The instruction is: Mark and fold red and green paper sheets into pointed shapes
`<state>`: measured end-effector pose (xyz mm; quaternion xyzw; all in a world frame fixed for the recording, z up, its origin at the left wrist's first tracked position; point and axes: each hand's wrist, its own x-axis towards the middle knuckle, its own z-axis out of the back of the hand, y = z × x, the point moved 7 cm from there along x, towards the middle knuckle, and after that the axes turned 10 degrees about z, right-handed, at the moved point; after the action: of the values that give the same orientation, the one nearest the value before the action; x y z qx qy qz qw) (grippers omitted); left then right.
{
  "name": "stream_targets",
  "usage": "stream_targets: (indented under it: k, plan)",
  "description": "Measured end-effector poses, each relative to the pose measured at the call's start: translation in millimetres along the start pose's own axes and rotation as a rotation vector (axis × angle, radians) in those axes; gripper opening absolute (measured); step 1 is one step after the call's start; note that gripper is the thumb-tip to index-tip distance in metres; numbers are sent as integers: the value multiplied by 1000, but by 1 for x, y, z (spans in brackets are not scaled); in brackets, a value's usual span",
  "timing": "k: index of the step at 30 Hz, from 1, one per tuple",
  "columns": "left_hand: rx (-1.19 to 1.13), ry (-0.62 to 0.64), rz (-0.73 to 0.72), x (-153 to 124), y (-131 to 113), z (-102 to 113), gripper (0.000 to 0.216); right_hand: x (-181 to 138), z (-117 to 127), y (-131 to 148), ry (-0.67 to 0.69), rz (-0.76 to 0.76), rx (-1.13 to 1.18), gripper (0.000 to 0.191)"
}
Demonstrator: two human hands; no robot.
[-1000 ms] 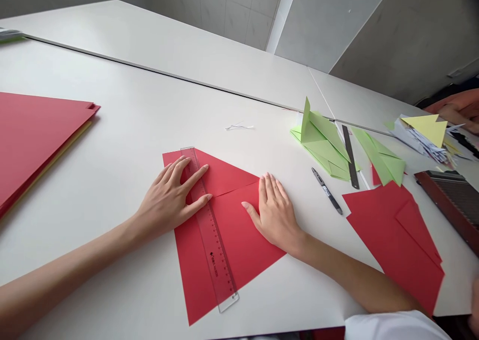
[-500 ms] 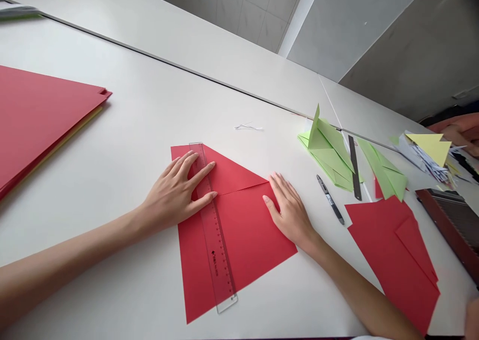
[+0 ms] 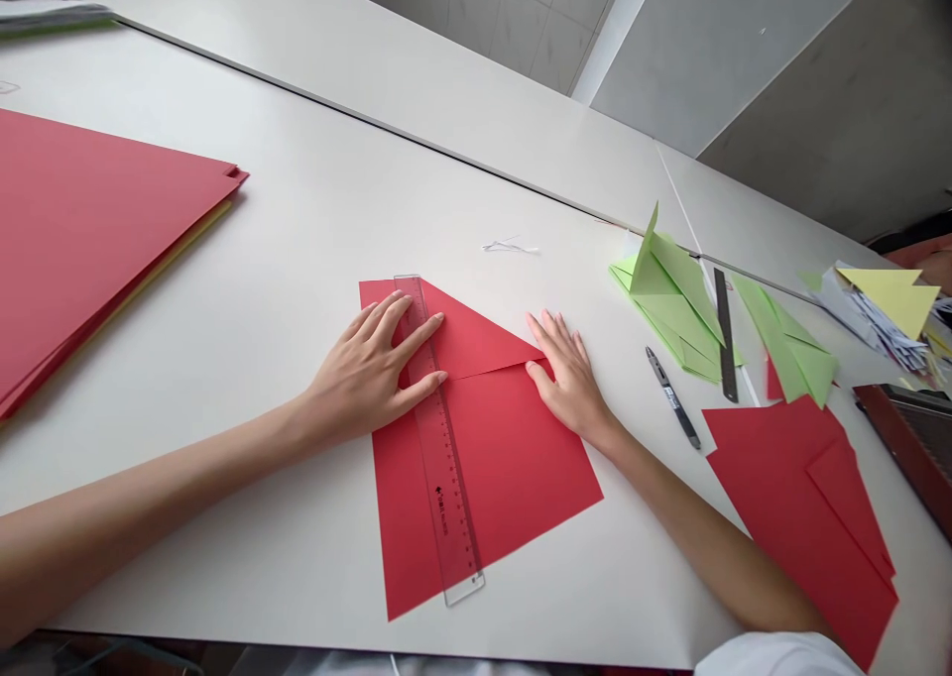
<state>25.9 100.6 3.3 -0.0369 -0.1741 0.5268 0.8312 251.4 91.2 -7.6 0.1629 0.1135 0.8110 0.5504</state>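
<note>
A red sheet of paper [image 3: 521, 448] lies before me, its upper part folded over into a slanting flap [image 3: 476, 334]. Across its left side rests a clear plastic ruler [image 3: 450, 488], running from the top edge past the bottom edge. My left hand [image 3: 379, 364] presses on the ruler and paper with fingers spread, gripping nothing. At the right corner of the flap, my right hand [image 3: 569, 374] touches the paper edge, its fingers stretched out and the thumb apart.
Large red sheets [image 3: 96, 240] are stacked at left. To the right lie a pen [image 3: 673, 398], folded green papers [image 3: 676, 304], a dark ruler [image 3: 725, 334], red folded papers [image 3: 810, 517] and a paper trimmer [image 3: 911, 448]. White thread [image 3: 510, 247] lies beyond the sheet.
The whole view has shifted slightly, so things appear further right. My right hand has moved up a little along the paper's right edge; my left hand stays on the ruler.
</note>
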Motion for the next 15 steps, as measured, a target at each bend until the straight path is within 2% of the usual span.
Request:
stream_targets:
  k: [8, 15]
  plan:
    - [-22, 27, 34, 1, -1, 1, 57, 1, 0, 35, -15, 229, -122, 46]
    - [16, 29, 24, 0, -1, 0, 57, 7, -5, 55, -26, 346, -110, 45]
